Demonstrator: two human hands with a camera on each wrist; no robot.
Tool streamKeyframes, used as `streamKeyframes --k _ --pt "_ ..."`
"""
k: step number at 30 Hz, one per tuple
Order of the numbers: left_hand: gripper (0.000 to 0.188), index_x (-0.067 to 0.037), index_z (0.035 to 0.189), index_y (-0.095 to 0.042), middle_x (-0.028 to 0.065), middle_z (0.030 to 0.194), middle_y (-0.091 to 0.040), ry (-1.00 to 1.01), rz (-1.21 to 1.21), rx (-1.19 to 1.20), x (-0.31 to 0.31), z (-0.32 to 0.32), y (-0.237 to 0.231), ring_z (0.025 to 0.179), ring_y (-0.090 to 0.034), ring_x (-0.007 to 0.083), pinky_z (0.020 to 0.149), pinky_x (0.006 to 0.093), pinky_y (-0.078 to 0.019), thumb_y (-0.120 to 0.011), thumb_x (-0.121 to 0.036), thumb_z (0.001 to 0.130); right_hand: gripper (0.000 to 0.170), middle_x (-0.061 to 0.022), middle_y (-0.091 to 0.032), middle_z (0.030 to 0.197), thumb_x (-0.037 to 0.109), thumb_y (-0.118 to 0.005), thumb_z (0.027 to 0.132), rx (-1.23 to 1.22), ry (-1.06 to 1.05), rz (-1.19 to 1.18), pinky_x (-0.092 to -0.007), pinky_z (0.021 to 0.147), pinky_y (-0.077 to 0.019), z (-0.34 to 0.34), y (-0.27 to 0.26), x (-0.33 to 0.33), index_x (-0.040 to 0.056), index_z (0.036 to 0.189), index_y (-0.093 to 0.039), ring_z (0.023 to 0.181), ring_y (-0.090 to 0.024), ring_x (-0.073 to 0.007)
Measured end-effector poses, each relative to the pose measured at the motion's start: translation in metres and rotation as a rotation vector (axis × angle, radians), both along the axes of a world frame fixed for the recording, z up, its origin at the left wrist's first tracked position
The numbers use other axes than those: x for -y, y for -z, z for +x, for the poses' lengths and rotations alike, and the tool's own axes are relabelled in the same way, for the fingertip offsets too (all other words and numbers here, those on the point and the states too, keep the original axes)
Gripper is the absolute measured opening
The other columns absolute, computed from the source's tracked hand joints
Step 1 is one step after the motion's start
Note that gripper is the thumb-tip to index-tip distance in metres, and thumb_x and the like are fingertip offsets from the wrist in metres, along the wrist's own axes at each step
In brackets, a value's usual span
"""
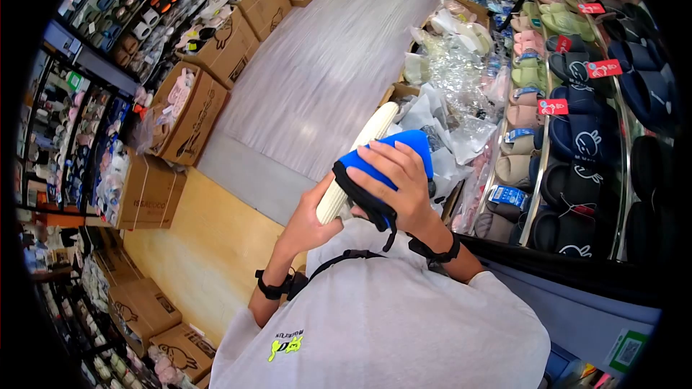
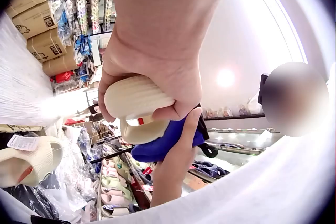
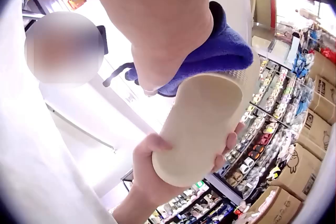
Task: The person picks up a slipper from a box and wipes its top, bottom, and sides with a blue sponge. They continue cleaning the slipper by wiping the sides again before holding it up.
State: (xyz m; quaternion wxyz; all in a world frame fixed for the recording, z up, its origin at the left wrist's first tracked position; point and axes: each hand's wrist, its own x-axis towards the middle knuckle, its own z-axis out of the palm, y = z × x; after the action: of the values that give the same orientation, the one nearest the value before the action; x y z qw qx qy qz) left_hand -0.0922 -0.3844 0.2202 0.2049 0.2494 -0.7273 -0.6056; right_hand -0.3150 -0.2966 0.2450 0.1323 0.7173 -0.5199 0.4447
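My left hand (image 1: 310, 222) grips a cream slipper (image 1: 371, 130) by one end, thumb on one side and fingers on the other. Ribbing along the slipper's edge shows in the head view; in the right wrist view its smooth, broad face (image 3: 197, 134) is turned to the camera. A blue cloth (image 3: 223, 53) with black trim and a dangling black strap is in my right hand (image 1: 400, 184), whose fingers curl over it. The cloth lies against the slipper's other end. In the left wrist view the slipper's strap opening shows beside the blue cloth (image 2: 152, 149).
Bagged slippers (image 1: 461, 65) are heaped to the right, beside a sloped rack of slippers (image 1: 577, 137). Another cream slipper (image 2: 39, 161) with a white tag lies on the heap. Cardboard boxes (image 1: 191, 119) and shoe shelves line the left. Plastic sheeting (image 1: 310, 65) covers the floor between.
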Motion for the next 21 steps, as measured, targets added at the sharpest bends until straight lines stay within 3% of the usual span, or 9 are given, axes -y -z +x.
streamKeyframes --k 3,6,9,10,13,15,19,21 --pt "0.097 0.001 0.168 -0.041 0.0193 0.143 -0.069 0.003 -0.100 -0.073 0.000 -0.007 -0.006 0.131 -0.064 0.0203 0.112 0.0336 -0.0466 -0.059 0.003 0.072 0.056 -0.0120 -0.069 0.146 0.044 -0.084 0.089 0.088 0.050 0.005 -0.0537 0.116 -0.0451 -0.010 -0.009 0.002 0.0172 0.138 -0.076 0.135 -0.064 -0.0340" --pt "0.097 0.002 0.167 -0.041 0.0196 0.150 -0.066 0.016 -0.008 -0.045 0.001 -0.001 -0.004 0.141 -0.060 0.0233 0.118 0.0335 -0.0427 -0.058 0.004 0.071 0.054 -0.0121 -0.069 0.146 0.043 -0.082 0.092 0.075 0.063 -0.016 -0.0544 0.113 -0.0474 0.001 -0.006 -0.002 0.0161 0.138 -0.075 0.134 -0.064 -0.0356" --pt "0.096 0.003 0.166 -0.042 0.0198 0.151 -0.065 -0.013 -0.076 -0.005 0.001 0.006 0.011 0.142 -0.059 0.0235 0.118 0.0340 -0.0433 -0.059 0.005 0.072 0.047 -0.0077 -0.069 0.147 0.040 -0.078 0.096 -0.181 -0.046 -0.006 -0.0466 0.118 -0.0442 0.012 0.003 -0.008 0.0195 0.139 -0.075 0.137 -0.063 -0.0265" --pt "0.095 0.002 0.166 -0.043 0.0207 0.151 -0.065 -0.027 -0.001 -0.059 0.000 0.001 0.000 0.143 -0.059 0.0240 0.118 0.0347 -0.0433 -0.060 0.006 0.072 0.047 -0.0061 -0.069 0.147 0.040 -0.078 0.096 -0.215 -0.091 -0.027 -0.0447 0.120 -0.0423 0.012 0.005 -0.007 0.0203 0.138 -0.075 0.138 -0.063 -0.0229" --pt "0.096 0.001 0.166 -0.043 0.0221 0.151 -0.065 -0.007 -0.023 0.015 0.003 0.002 -0.001 0.144 -0.058 0.0245 0.119 0.0353 -0.0427 -0.060 0.006 0.073 0.049 -0.0072 -0.069 0.147 0.041 -0.080 0.093 -0.057 -0.069 -0.024 -0.0471 0.120 -0.0425 0.001 0.001 -0.006 0.0193 0.137 -0.076 0.137 -0.064 -0.0255" --pt "0.096 0.000 0.167 -0.042 0.0233 0.152 -0.064 -0.010 -0.045 -0.006 0.002 0.002 -0.003 0.144 -0.058 0.0242 0.119 0.0357 -0.0427 -0.060 0.006 0.072 0.051 -0.0100 -0.070 0.145 0.046 -0.081 0.093 0.066 -0.024 0.011 -0.0524 0.116 -0.0452 -0.010 0.000 -0.005 0.0168 0.136 -0.077 0.135 -0.064 -0.0320" --pt "0.096 -0.002 0.168 -0.042 0.0226 0.152 -0.064 0.004 -0.064 -0.028 0.001 -0.002 -0.005 0.143 -0.059 0.0254 0.118 0.0358 -0.0432 -0.059 0.006 0.073 0.052 -0.0087 -0.070 0.145 0.046 -0.080 0.093 0.055 -0.023 -0.007 -0.0509 0.116 -0.0455 -0.002 -0.001 -0.010 0.0181 0.137 -0.076 0.135 -0.064 -0.0304" --pt "0.097 -0.003 0.168 -0.042 0.0224 0.153 -0.064 0.002 -0.044 -0.018 0.002 -0.003 -0.004 0.143 -0.059 0.0263 0.118 0.0362 -0.0433 -0.059 0.006 0.073 0.046 -0.0044 -0.070 0.147 0.044 -0.077 0.096 -0.066 -0.074 0.016 -0.0465 0.119 -0.0426 0.005 0.005 -0.015 0.0214 0.136 -0.077 0.136 -0.064 -0.0249"
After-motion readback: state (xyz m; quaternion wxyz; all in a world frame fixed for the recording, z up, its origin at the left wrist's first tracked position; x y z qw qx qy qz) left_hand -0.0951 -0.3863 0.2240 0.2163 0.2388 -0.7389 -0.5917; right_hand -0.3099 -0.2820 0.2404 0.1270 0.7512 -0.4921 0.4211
